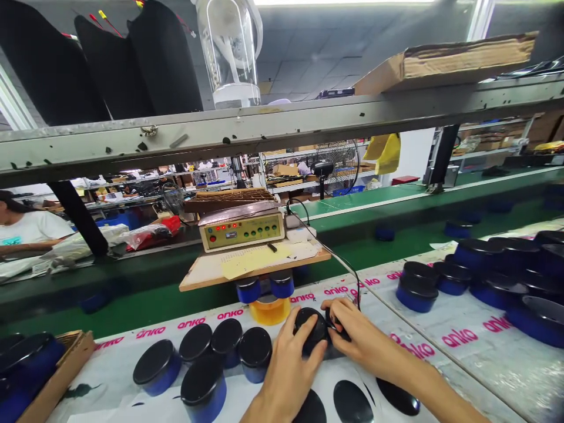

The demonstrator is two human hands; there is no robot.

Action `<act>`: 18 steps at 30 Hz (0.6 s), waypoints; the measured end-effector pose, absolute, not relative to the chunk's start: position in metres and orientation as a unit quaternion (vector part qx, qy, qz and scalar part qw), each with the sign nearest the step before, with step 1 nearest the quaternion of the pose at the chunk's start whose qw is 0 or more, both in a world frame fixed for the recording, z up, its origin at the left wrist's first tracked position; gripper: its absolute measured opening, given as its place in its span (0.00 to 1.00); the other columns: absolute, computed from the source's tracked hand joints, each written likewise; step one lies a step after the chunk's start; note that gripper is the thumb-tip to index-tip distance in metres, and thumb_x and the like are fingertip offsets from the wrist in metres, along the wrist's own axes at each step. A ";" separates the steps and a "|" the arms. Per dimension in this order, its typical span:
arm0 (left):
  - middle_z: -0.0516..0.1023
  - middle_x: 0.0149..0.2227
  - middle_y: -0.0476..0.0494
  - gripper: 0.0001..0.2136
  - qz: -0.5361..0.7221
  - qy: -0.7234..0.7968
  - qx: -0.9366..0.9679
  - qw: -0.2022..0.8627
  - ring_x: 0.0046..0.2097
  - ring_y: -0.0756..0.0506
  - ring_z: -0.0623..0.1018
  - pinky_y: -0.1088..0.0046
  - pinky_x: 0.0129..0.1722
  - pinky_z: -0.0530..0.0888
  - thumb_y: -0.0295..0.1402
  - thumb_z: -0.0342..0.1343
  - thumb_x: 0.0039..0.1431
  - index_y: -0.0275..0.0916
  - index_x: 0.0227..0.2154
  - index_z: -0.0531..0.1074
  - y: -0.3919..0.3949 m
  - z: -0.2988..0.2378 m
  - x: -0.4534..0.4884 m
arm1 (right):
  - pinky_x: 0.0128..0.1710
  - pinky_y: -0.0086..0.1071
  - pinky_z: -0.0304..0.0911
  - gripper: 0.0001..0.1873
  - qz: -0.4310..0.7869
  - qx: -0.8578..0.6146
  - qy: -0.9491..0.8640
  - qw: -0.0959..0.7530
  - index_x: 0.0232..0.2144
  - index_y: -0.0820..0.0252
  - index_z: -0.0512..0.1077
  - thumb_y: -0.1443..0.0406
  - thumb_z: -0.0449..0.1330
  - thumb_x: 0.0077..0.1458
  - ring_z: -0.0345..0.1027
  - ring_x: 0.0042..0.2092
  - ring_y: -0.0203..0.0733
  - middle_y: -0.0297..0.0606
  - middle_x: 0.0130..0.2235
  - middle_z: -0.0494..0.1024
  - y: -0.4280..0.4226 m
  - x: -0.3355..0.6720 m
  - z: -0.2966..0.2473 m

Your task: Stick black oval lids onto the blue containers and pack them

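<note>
My left hand (288, 361) wraps its fingers round a small round unit with a glossy black top (307, 322). Close beside it, my right hand (359, 335) is closed on a small dark piece (338, 324), mostly covered by my fingers. A black cable (358, 282) runs from the control box down to behind my right hand; whether it joins the dark piece cannot be seen. To the left stand several blue round units with black tops (203, 382). Flat black discs (352, 402) lie on white sheeting in front of my hands.
A control box (242, 229) with red lights sits on a wooden board (202, 276) ahead. More blue units (416, 291) crowd the right side, and a cardboard box (57, 376) of them stands at left. Behind runs a green conveyor (150, 308). Another person (30, 229) sits at far left.
</note>
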State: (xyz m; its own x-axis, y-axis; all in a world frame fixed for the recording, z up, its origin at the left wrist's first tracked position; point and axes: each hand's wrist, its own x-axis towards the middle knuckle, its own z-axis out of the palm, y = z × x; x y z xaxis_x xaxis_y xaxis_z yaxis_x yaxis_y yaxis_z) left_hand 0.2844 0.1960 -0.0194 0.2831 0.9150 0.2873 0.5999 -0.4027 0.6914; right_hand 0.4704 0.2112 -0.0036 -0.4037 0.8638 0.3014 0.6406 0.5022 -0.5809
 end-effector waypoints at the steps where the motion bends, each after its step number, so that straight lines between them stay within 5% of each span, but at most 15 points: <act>1: 0.59 0.61 0.42 0.19 0.335 0.496 0.767 0.232 0.61 0.40 0.62 0.60 0.60 0.61 0.37 0.52 0.58 0.48 0.53 0.66 0.196 -0.019 0.285 | 0.43 0.38 0.62 0.05 0.190 -0.461 -0.817 0.290 0.31 0.56 0.56 0.71 0.48 0.56 0.60 0.42 0.41 0.40 0.43 0.64 0.211 0.470 -0.004; 18: 0.60 0.61 0.38 0.20 0.331 0.500 0.774 0.205 0.60 0.39 0.64 0.60 0.59 0.63 0.33 0.53 0.54 0.45 0.52 0.68 0.197 -0.021 0.286 | 0.42 0.42 0.60 0.08 0.102 -0.497 -0.807 0.303 0.28 0.55 0.52 0.72 0.48 0.54 0.58 0.45 0.47 0.39 0.36 0.66 0.221 0.478 -0.009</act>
